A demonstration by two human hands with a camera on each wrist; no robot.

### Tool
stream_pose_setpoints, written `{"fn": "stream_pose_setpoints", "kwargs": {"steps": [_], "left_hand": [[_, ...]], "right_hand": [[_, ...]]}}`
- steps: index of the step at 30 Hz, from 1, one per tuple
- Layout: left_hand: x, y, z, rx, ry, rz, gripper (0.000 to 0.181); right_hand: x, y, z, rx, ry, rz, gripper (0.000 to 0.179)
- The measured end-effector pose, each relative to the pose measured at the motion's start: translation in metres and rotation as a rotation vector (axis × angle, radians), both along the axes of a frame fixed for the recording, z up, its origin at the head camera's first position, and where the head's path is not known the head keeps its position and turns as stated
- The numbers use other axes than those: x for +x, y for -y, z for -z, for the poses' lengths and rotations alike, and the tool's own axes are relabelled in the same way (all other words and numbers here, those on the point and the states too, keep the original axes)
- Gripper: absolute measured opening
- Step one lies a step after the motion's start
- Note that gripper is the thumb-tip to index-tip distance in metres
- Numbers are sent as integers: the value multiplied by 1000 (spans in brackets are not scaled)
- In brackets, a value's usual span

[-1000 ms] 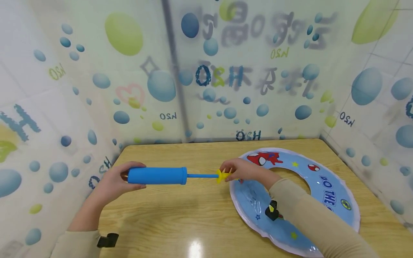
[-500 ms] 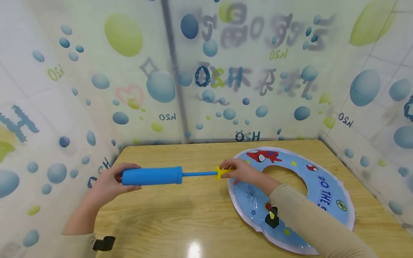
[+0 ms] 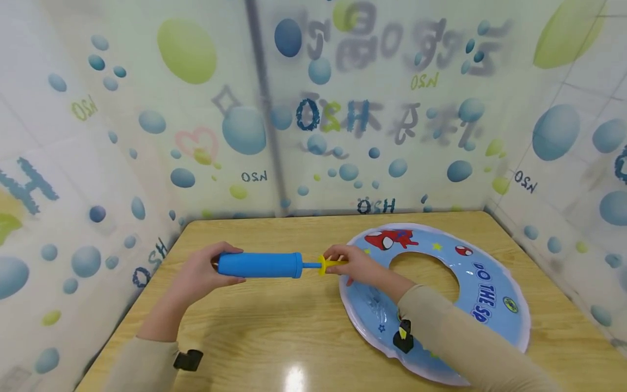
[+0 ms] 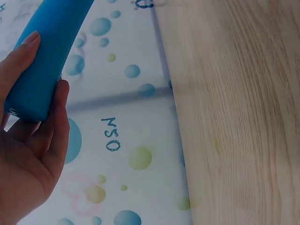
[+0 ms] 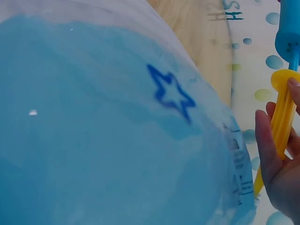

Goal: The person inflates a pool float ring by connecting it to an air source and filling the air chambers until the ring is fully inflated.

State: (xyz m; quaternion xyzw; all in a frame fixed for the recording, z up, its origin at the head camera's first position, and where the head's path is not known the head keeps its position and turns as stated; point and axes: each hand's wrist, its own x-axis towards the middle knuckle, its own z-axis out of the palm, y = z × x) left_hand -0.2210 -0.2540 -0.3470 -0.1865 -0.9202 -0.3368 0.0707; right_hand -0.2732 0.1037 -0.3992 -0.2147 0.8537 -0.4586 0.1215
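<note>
A blue hand pump (image 3: 259, 265) is held level above the table, its thin blue rod (image 3: 311, 265) showing only a short length. My left hand (image 3: 196, 277) grips the closed left end of its barrel, thumb and fingers on opposite sides. At the other end, my right hand (image 3: 360, 265) holds the flanged yellow piece (image 5: 282, 112) on the rod. In the right wrist view, a yellow tip (image 5: 258, 183) reaches down to the edge of a light blue inflatable swim ring (image 3: 360, 313). The ring looks plump, with some wrinkles along its pale border; my right forearm covers part of it.
The wood-grain table (image 3: 245, 337) carries the swim ring on its right side. Behind and beside it hang bubble-printed curtains (image 3: 235, 163), close to the table's back edge.
My left hand and the pump barrel first drew slightly left, then moved right toward my right hand, so less rod shows. The swim ring and right hand have shifted slightly left.
</note>
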Motion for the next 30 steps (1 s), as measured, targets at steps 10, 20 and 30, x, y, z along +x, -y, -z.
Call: {"fn": "stream_pose_setpoints", "kwargs": {"steps": [10, 20, 30], "left_hand": [[-4, -28, -6, -14, -18, 30, 48], [-2, -20, -18, 3, -33, 76, 49], [14, 23, -30, -7, 2, 36, 52]], "right_hand": [[4, 15, -2, -51, 11, -13, 27], [-4, 10, 2, -58, 87, -130, 30], [-7, 3, 2, 8, 114, -176, 31]]}}
